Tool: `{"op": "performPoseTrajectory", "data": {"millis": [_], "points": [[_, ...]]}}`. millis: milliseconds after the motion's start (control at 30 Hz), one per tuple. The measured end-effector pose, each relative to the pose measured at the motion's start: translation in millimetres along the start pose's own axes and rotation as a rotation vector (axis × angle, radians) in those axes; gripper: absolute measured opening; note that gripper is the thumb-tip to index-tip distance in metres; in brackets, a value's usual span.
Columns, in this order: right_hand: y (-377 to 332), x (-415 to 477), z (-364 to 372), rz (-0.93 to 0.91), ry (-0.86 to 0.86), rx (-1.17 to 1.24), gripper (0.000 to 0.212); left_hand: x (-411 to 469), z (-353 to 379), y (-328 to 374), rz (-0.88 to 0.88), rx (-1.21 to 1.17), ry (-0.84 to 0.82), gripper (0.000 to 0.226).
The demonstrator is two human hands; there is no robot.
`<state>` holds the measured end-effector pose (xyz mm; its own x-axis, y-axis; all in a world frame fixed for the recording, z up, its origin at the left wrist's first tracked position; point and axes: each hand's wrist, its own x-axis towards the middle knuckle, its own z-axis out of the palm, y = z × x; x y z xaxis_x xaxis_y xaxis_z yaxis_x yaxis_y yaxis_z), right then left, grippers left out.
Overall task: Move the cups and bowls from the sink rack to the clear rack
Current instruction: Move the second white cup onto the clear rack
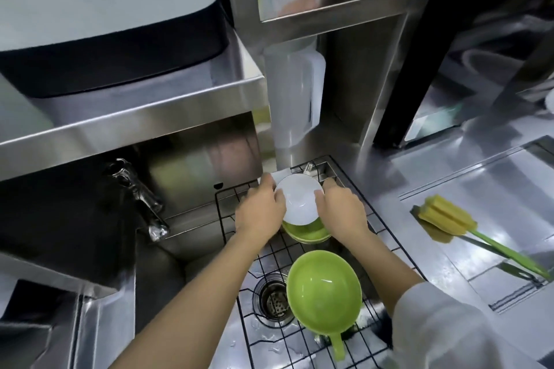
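Observation:
A white bowl (298, 200) sits at the far end of the black wire sink rack (371, 216), on top of stacked green bowls (305, 234). My left hand (260, 210) grips its left rim and my right hand (341, 209) grips its right rim. Nearer to me a large green bowl (323, 287) rests tilted on the rack, with a green cup's handle (337, 346) showing below it. The clear rack is not in view.
A steel faucet (138, 198) stands left of the sink, whose drain (271, 298) lies under the rack. A clear plastic pitcher (292, 96) stands behind the rack. A yellow sponge brush (443, 222) lies on the steel counter at right. A steel shelf (126, 120) overhangs at left.

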<state>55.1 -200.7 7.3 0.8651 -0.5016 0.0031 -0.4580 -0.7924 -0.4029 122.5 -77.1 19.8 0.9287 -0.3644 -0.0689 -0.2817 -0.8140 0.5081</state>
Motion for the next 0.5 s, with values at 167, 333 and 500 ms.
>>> {"op": "performPoseTrajectory", "data": {"millis": [167,333,500], "points": [[-13.1,-18.3,-26.5,-0.057,0.081,0.253,0.024,-13.4,-33.2,-3.6,-0.097,-0.935,-0.357,0.03],[-43.2,-40.9,-36.3,-0.013,0.127,0.513,0.019,-38.4,-60.7,-19.1,-0.053,-1.152,-0.599,0.043],[-91.0,-79.7,-47.6,-0.14,0.111,0.716,0.016,-77.3,-111.1,-36.8,0.028,-1.05,-0.356,0.063]]}}
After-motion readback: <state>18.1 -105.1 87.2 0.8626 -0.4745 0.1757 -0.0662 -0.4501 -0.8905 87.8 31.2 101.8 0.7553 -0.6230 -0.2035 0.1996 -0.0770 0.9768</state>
